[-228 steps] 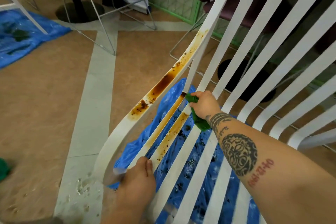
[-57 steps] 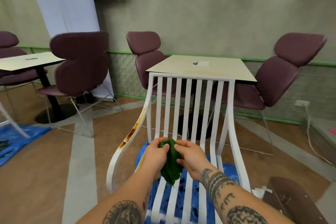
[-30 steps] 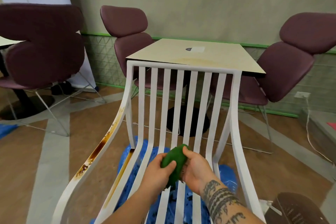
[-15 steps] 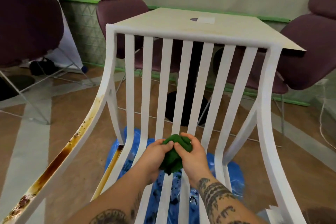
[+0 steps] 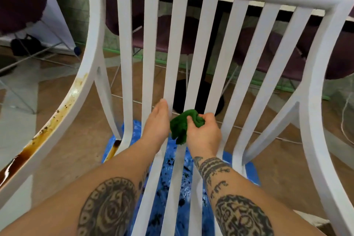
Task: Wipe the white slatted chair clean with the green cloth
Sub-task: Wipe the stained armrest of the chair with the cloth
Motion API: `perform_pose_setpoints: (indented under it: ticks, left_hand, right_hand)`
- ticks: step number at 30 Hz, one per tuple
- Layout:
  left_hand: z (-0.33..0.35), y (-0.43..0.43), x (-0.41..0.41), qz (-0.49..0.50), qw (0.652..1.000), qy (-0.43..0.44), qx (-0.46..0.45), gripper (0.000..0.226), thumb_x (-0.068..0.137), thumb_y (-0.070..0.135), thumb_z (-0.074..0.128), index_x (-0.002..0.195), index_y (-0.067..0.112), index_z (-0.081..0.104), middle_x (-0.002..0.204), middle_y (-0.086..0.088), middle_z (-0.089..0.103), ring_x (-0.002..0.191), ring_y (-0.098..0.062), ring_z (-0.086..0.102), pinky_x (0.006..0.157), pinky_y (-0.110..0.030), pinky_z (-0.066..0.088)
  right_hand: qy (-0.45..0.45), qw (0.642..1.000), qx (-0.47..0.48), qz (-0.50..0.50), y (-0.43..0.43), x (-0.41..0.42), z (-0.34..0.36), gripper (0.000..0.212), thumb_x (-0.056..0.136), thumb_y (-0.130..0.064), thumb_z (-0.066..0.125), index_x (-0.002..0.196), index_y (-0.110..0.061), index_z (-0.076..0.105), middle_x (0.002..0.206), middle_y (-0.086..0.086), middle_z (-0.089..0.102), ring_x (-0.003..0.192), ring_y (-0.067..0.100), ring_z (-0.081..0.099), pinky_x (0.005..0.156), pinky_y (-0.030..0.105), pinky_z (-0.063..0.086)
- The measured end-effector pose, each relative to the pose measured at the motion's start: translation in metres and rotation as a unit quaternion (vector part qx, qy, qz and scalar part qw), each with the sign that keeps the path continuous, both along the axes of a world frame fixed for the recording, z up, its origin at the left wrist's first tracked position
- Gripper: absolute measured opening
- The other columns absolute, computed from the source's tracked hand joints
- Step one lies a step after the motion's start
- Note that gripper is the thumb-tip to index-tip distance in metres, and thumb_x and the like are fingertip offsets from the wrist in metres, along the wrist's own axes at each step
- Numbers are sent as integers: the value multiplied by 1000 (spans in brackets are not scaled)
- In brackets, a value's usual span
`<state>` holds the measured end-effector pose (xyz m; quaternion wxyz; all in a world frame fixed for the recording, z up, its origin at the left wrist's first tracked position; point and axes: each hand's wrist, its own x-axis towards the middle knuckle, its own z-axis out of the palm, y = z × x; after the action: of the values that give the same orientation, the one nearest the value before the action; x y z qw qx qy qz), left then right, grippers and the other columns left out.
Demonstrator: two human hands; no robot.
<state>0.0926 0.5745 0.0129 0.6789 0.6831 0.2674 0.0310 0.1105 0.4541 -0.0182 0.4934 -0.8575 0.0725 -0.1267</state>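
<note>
The white slatted chair fills the view, its back slats rising in front of me. Brown sticky stains run along its left armrest, and a stained slat end shows low at the left. My right hand grips the bunched green cloth against the middle slats near the seat bend. My left hand is beside the cloth with its fingers straight, resting on a slat and holding nothing.
A blue plastic sheet speckled with dark spots lies on the floor under the chair. Behind the chair stand a table with a black round base and purple chairs. Brown floor with grey strips lies to the left.
Both hands held the cloth together before; my left hand has let go and now lies flat on a slat. The view has come closer to the chair back.
</note>
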Motion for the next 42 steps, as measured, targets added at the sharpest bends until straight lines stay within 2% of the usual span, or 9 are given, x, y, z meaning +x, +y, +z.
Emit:
perform_pose_setpoints:
  ticks: [8,14,18,24,27,30,33,39,42]
  left_hand:
    - [1,3,-1,8,999,47,15,77,93,78,18,156,35,32,159,1,39,140,-29,42,117,-54,33]
    - [-7,-13,-14,42,998,-38,34,71,92,68,28,145,25,49,150,1,47,138,-25,44,117,-51,34]
    - [-17,-32,-34,51,989,-62,122,55,105,46,36,155,23,37,162,3,24,148,-17,28,118,-31,21]
    - [-16,-45,-61,-27,990,3,138,38,104,35,45,140,25,54,143,2,51,124,-17,53,105,-32,43]
    - [-3,-50,-75,-90,988,50,119,36,104,33,47,139,25,54,127,4,62,95,-9,62,81,-25,52]
    - [21,-56,-92,-85,994,63,26,36,106,35,46,137,20,53,128,-2,62,110,-17,60,93,-32,49]
    - [56,-56,-114,-49,995,62,-63,28,106,37,44,127,22,55,120,-4,64,109,-20,62,90,-35,52]
    - [120,-41,-169,-34,997,-7,-72,23,100,14,61,121,23,63,115,-4,69,104,-24,70,91,-46,60]
    - [162,-35,-196,-12,996,-57,-63,27,99,6,60,117,25,63,118,-2,66,106,-25,68,91,-48,59]
  right_hand:
    - [138,990,10,-34,-13,-27,-39,15,91,-33,69,88,-23,57,85,2,66,77,23,65,62,32,55]
    - [-1,990,131,-52,-32,-20,4,19,92,-36,71,99,-26,56,96,-9,62,86,9,61,65,21,47]
    - [4,992,109,-63,-43,1,19,22,94,-36,68,95,-20,53,94,2,64,84,21,63,69,34,55]
    - [131,990,41,-28,-60,-30,-1,18,93,-32,69,95,-19,56,92,5,66,84,26,64,76,40,57]
    - [117,989,84,-19,-59,-59,11,14,92,-34,69,96,-25,59,92,-1,66,83,18,64,71,31,53]
    - [116,976,182,28,-54,-89,28,10,94,-30,69,101,-30,63,100,-3,67,90,14,65,71,31,58]
    - [130,958,243,85,-52,-114,56,18,97,-22,65,113,-31,64,111,-4,66,100,18,66,85,43,61]
    - [67,973,139,174,-63,-159,129,36,100,-26,59,131,-45,55,118,-16,51,116,12,54,107,39,49]
    - [56,972,97,205,-68,-183,162,44,98,-32,63,139,-42,51,123,-12,50,114,11,54,103,30,49]
